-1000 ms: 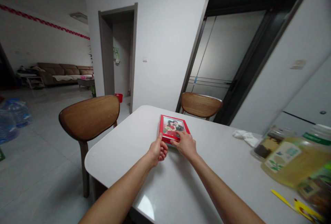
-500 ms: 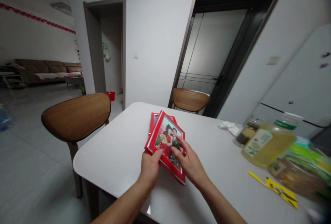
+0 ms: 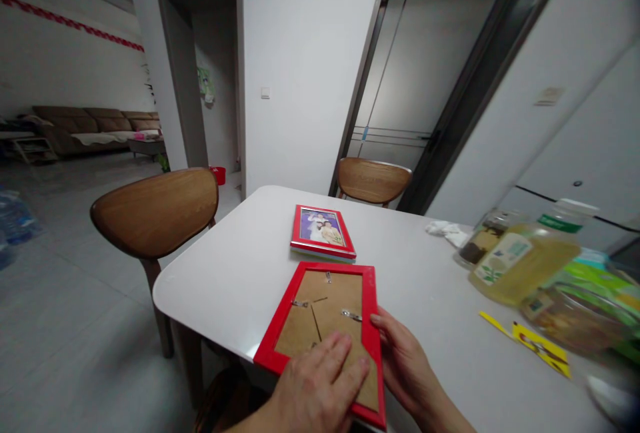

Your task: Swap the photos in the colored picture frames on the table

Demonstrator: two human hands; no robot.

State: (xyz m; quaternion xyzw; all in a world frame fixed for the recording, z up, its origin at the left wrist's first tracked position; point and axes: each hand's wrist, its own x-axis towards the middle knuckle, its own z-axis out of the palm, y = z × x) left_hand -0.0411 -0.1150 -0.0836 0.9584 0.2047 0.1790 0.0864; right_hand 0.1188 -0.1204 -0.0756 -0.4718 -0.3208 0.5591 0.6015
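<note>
A red picture frame (image 3: 371,313) is turned back side up, showing its brown backing board with small metal clips and dark slits. My left hand (image 3: 323,380) lies on the lower part of that backing, fingers stretched out and close together. Gripping the right edge is my right hand (image 3: 407,363), thumb on the rim and fingers underneath. Farther back, a second red picture frame (image 3: 324,231) lies face up on the table, with a photo of people against purple.
On the white table (image 3: 215,286), a bottle of yellow liquid (image 3: 530,260), jars and a green package crowd the right side. A yellow packet (image 3: 543,350) and crumpled tissue (image 3: 447,231) lie nearer. Wooden chairs (image 3: 160,210) stand at the left and far edges.
The held frame has been flipped from its photo side to its back and drawn nearer me. The second frame now shows fully. My left hand has moved onto the backing.
</note>
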